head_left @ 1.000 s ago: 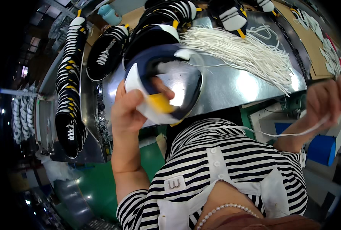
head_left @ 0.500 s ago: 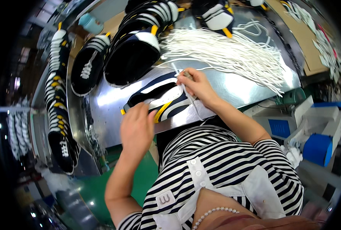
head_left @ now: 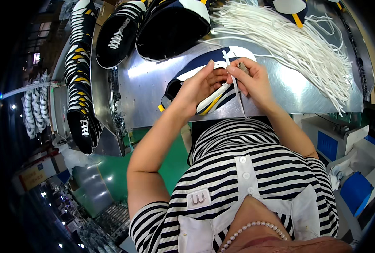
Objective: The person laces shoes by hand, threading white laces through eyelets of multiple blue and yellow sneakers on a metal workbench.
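Note:
In front of me on the metal table lies a navy and white shoe upper [head_left: 196,67] with yellow trim, its toe to the right. A white shoelace [head_left: 237,90] crosses its throat and hangs over the near side. My right hand [head_left: 255,82] is closed around a small tool [head_left: 243,67] with a brownish grip and thin shaft. Its thumb and forefinger are at the lace. My left hand [head_left: 198,88] reaches over the shoe opening, thumb raised apart from the curled fingers, their tips close to my right fingers. Part of the upper is hidden beneath my hands.
A bundle of white shoelaces [head_left: 284,46] spreads over the table's far right. Large dark shoe uppers [head_left: 170,33] stand at the back. A long stack of nested uppers [head_left: 78,71] runs along the left. Grey and blue equipment [head_left: 356,189] stands at lower right.
My left hand has moved from the heel end toward the middle of the shoe, close to my right hand. The right hand still holds the tool by the lace. The whole view has shifted.

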Demonstrator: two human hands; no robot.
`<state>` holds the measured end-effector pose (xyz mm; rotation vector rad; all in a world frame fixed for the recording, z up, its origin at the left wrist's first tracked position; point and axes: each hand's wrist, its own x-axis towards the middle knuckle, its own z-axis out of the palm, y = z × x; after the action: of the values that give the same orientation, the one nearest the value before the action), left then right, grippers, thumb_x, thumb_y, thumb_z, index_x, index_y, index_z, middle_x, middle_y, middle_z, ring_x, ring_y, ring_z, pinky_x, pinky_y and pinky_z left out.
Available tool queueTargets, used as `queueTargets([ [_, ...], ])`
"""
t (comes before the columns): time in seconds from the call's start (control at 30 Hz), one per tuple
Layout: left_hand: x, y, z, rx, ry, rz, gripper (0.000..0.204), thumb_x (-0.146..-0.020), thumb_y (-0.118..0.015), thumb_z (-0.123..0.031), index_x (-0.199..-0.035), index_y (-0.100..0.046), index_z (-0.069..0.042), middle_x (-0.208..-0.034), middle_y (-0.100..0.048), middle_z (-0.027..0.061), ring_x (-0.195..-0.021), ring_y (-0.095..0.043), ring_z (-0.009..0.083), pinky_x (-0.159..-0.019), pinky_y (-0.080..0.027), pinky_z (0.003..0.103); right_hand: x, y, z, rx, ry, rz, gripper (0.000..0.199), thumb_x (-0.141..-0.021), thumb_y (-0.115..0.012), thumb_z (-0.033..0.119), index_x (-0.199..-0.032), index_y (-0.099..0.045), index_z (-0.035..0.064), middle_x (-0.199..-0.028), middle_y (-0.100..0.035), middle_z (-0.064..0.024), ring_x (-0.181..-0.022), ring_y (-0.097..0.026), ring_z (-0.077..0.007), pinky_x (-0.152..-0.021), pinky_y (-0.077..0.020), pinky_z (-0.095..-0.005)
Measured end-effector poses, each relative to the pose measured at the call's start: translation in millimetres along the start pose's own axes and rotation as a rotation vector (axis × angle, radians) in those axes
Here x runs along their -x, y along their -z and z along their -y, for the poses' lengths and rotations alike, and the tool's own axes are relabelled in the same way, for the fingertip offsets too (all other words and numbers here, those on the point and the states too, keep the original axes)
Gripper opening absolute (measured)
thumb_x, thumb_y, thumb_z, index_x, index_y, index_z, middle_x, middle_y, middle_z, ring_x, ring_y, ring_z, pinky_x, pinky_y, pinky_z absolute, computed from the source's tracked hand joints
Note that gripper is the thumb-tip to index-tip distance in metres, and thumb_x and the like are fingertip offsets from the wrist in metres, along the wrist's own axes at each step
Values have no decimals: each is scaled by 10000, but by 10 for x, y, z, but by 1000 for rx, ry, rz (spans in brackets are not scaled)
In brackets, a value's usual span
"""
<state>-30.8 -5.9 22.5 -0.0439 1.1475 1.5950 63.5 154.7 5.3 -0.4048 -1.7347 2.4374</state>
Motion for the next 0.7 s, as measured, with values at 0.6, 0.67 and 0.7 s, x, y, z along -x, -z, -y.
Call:
queueTargets([
  [0.6,201,-230,195,-416,-530,-325,206,-905,-690,-213,-981,-704,-22,-884,-686,0,-741,-580,69,-648,-456,219,304,-88,299,494,-29,45,204,-918,-628,203,-941,-630,0,-702,-660,-60,-621,-580,-104,-575,-437,-243],
  [0.67,207,-212,202,-430,-518,-346,209,-905,-688,-218,-977,-709,-23,-872,-696,3,-712,-570,66,-627,-448,216,402,-110,304,424,14,26,203,-932,-619,186,-983,-611,-10,-768,-673,-82,-673,-608,-123,-628,-470,-253],
  [0.7,228,-229,178,-460,-512,-359,211,-905,-686,-220,-976,-711,-23,-866,-700,4,-701,-565,65,-620,-447,217,419,-111,317,386,42,13,205,-939,-614,178,-1004,-601,-16,-801,-680,-93,-698,-622,-132,-655,-486,-258],
])
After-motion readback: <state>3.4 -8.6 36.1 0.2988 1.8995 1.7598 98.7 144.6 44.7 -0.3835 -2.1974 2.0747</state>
